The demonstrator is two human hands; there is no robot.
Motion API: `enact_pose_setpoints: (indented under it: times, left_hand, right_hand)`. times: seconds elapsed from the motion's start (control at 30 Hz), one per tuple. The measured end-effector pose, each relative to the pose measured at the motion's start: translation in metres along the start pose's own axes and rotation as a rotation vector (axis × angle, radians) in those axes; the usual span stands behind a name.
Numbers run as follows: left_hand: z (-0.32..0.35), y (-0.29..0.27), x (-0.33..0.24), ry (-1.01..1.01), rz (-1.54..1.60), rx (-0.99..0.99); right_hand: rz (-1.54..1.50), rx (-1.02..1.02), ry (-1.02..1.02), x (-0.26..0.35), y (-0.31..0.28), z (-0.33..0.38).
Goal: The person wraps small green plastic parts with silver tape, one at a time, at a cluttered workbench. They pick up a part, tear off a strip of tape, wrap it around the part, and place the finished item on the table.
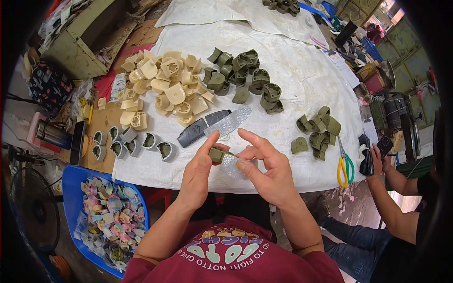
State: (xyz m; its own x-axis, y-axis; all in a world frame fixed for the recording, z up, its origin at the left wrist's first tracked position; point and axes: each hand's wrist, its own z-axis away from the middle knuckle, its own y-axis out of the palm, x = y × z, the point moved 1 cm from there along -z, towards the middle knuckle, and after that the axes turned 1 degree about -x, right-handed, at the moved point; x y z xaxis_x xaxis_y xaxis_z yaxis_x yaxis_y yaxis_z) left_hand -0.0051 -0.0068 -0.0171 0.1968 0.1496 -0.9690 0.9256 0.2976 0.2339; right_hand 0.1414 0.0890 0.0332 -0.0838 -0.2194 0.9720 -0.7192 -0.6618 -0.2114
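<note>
In front of my body, my left hand [197, 173] holds an olive-green shoe heel [216, 155] between thumb and fingers. A piece of silver glitter covering [232, 169] lies against the heel. My right hand [272, 173] pinches this covering, its thumb pressed on the glitter face and the index finger raised. Part of the heel is hidden behind the covering and fingers. Just beyond my fingertips, more silver glitter pieces [238, 118] rest partly over a dark bundle [196, 131] with pale marks. Several silver-covered heels [166, 151] stand to the left with green showing inside.
Beige heels [175, 94] are heaped at far left, beside green heels [271, 93]. More green ones [324, 127] sit at right, near scissors [347, 170] with yellow and green handles. A blue tub [71, 188] of colourful pieces stands lower left. At right, another person's hands hold a phone [385, 145].
</note>
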Motion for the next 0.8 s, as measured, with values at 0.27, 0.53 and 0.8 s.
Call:
enact_pose_setpoints:
  times: [0.27,0.53,0.8]
  left_hand:
    - [0.000,0.003,-0.006,0.069,-0.139,0.001]
    - [0.000,0.003,-0.013,0.081,-0.180,-0.026]
    - [-0.002,0.005,-0.007,0.059,-0.143,-0.079]
  right_hand:
    - [-0.068,-0.018,0.028,-0.001,0.000,0.000]
    - [-0.054,-0.018,0.010,-0.002,0.001,-0.001]
    - [0.227,-0.088,-0.138,-0.001,-0.002,-0.002]
